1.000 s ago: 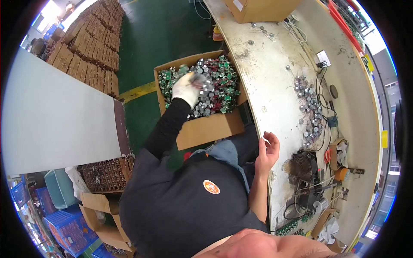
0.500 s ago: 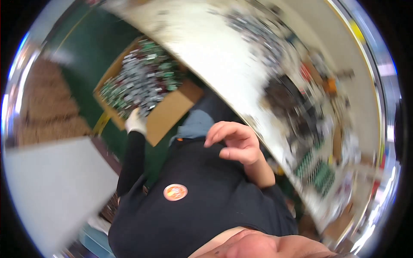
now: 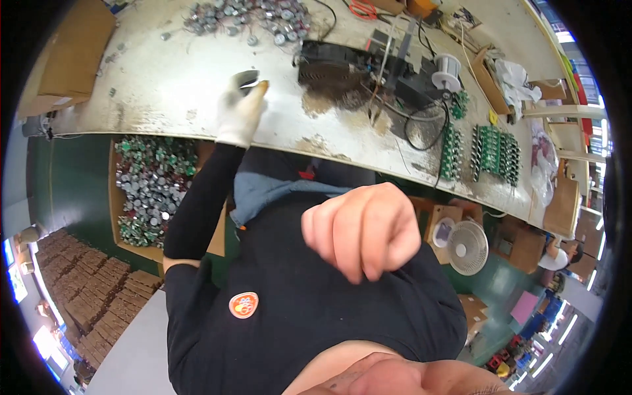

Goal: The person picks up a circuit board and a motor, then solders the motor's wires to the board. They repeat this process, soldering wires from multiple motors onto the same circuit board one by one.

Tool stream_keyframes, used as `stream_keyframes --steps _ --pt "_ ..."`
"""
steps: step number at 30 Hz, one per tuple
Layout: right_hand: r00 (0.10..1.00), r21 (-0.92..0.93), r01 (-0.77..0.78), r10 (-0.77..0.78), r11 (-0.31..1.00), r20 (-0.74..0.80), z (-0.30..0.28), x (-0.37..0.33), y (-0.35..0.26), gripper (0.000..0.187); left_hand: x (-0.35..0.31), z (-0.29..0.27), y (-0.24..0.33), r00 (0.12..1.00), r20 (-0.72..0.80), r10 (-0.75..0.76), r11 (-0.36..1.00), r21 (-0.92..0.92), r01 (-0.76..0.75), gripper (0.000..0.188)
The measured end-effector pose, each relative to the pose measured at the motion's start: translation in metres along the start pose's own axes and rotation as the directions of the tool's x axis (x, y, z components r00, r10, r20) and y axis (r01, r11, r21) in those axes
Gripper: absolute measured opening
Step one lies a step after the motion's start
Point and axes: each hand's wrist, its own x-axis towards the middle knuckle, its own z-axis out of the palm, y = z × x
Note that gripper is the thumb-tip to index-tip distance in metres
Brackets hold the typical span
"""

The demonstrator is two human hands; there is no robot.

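My left hand [image 3: 241, 108], in a white glove with darkened fingertips, is over the white worktable [image 3: 178, 92] near its front edge. Its thumb stands apart from the curved fingers, and no object shows between them. In front of my chest, well above the table's level, my bare right hand [image 3: 365, 230] is raised. Its fingers are curled in, slightly blurred, and nothing shows in them. A pile of small round metal parts with thin wires [image 3: 257, 20] lies beyond my left hand. To the right of that hand sits a black fan-like device [image 3: 332, 62].
Below the table edge at left, a cardboard box [image 3: 113, 197] holds many round metal parts and green boards. Green circuit-board strips [image 3: 490, 155] and a white spool [image 3: 447, 71] are on the table's right. A closed carton [image 3: 76, 56] stands far left. A white fan [image 3: 467, 247] is at right.
My left hand has come up from the box of parts to over the table. My right hand has curled its fingers and risen. The view has turned and sharpened.
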Motion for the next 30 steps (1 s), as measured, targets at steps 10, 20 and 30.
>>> stream_keyframes --steps 10,20,30 --pt "0.558 0.053 -0.293 0.215 0.955 -0.802 -0.001 -0.189 0.017 0.027 0.177 0.013 -0.033 0.921 0.107 0.375 0.44 0.854 -0.278 0.026" --pt "0.33 -0.506 -0.391 -0.396 0.769 -0.857 -0.011 -0.203 -0.072 0.017 0.197 -0.057 -0.073 0.988 0.142 -0.053 0.984 0.177 0.027 0.028" --pt "0.017 -0.023 -1.0 -0.79 -0.003 -0.612 -0.066 -0.274 -0.173 0.033 0.024 -0.031 -0.036 1.0 -0.026 0.017 0.999 0.051 -0.015 0.028"
